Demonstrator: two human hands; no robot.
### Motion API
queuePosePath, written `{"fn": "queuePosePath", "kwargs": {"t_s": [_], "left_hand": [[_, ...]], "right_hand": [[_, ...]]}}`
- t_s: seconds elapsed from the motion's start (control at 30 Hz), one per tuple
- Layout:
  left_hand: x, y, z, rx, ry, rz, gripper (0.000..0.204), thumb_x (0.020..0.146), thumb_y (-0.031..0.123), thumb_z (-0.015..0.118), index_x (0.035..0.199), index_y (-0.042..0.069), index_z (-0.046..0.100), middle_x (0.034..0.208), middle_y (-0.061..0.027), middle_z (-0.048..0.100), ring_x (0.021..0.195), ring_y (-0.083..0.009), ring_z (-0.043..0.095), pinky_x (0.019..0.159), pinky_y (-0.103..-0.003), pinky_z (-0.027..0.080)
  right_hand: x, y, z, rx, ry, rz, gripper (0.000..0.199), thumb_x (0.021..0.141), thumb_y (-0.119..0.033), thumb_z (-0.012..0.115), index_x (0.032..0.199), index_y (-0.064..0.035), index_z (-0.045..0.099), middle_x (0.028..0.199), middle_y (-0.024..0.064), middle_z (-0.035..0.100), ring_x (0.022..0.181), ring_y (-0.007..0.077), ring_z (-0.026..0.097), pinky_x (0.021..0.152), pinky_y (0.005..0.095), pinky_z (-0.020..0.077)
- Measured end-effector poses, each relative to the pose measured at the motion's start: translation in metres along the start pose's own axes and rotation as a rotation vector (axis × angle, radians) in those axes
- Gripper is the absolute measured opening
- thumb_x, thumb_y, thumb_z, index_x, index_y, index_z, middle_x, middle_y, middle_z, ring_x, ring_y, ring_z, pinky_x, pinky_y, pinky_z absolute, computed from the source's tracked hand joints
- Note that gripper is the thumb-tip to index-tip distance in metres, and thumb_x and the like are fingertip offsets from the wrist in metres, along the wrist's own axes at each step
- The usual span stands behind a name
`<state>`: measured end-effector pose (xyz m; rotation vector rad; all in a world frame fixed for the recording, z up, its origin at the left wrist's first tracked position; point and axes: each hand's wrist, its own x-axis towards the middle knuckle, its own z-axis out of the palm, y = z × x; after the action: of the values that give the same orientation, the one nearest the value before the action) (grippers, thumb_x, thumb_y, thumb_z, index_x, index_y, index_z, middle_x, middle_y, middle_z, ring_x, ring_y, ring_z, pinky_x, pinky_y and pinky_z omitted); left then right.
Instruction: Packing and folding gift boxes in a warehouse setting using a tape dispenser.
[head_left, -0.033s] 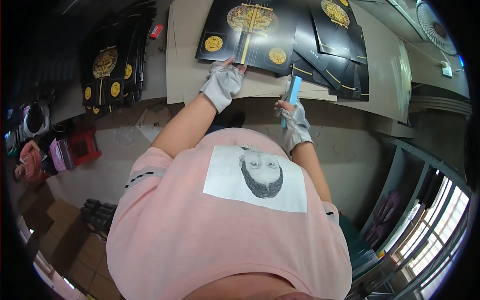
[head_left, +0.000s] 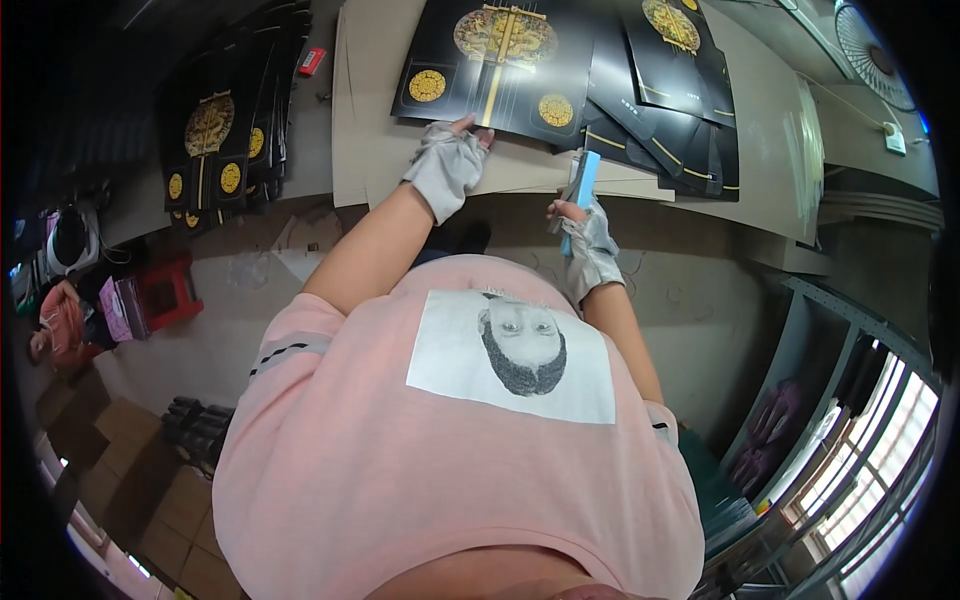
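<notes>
A glossy black sheet (head_left: 535,95) with gold round patterns lies at the near part of the worktable. My left hand (head_left: 447,170), in a pale fingerless glove, is closed at its near edge, with the fingertips on that edge. Part of the grip is hidden under the glove. To the right, my right hand (head_left: 590,240), gloved likewise, is wrapped round a light-blue and metal stapler (head_left: 590,180), held upright just off the table's near edge. More black printed sheets (head_left: 640,125) overlap beside the first one.
Grey-brown boards (head_left: 365,120) lie under the sheets. At the left stands a stack of similar black printed pieces (head_left: 205,150), with a small red box (head_left: 312,62) near it. A fan (head_left: 873,55) is at the far right. Another person (head_left: 65,325) sits by a red stool (head_left: 168,290).
</notes>
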<state>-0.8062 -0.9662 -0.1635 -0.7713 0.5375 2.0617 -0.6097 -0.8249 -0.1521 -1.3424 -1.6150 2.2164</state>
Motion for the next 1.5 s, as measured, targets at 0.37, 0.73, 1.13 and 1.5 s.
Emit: {"fn": "queuePosePath", "kwargs": {"t_s": [0.37,0.73,1.13,1.5], "left_hand": [[0.006,-0.005,-0.003,0.214,0.037,0.051,0.021,0.083,0.004,0.06,0.095,0.0,0.045,0.093,-0.0165,0.053,0.083,-0.0257,0.057,0.081,-0.033,0.052],[0.006,-0.007,-0.007,0.176,0.045,0.071,0.015,0.084,0.0,0.059,0.09,-0.001,0.045,0.087,-0.0157,0.057,0.081,-0.0263,0.061,0.08,-0.033,0.054],[0.004,-0.003,-0.018,0.146,0.031,0.062,0.015,0.083,0.002,0.06,0.091,0.001,0.047,0.087,-0.0158,0.058,0.083,-0.0265,0.061,0.08,-0.032,0.053],[-0.007,0.067,-0.033,0.564,-0.101,0.137,0.046,0.087,0.022,0.059,0.128,0.011,0.042,0.105,-0.0079,0.059,0.089,-0.02,0.06,0.074,-0.029,0.051]], "right_hand": [[0.0,0.002,0.008,-0.417,-0.049,-0.228,0.027,0.07,-0.022,0.066,0.081,-0.0004,0.055,0.07,0.0077,0.054,0.062,0.0203,0.052,0.058,0.0342,0.0432],[0.03,0.011,0.025,-0.172,-0.069,-0.065,0.027,0.075,-0.024,0.066,0.087,-0.0042,0.054,0.072,0.0056,0.054,0.064,0.0177,0.049,0.057,0.0332,0.0417],[0.0,-0.036,0.036,-0.494,-0.054,-0.064,0.023,0.076,-0.015,0.064,0.093,-0.002,0.055,0.069,0.0048,0.054,0.059,0.0153,0.054,0.052,0.0297,0.043],[0.033,-0.017,-0.026,-0.185,-0.071,0.0,0.02,0.077,-0.012,0.063,0.092,-0.0019,0.054,0.068,0.0044,0.055,0.058,0.0148,0.054,0.053,0.0268,0.0451]]}}
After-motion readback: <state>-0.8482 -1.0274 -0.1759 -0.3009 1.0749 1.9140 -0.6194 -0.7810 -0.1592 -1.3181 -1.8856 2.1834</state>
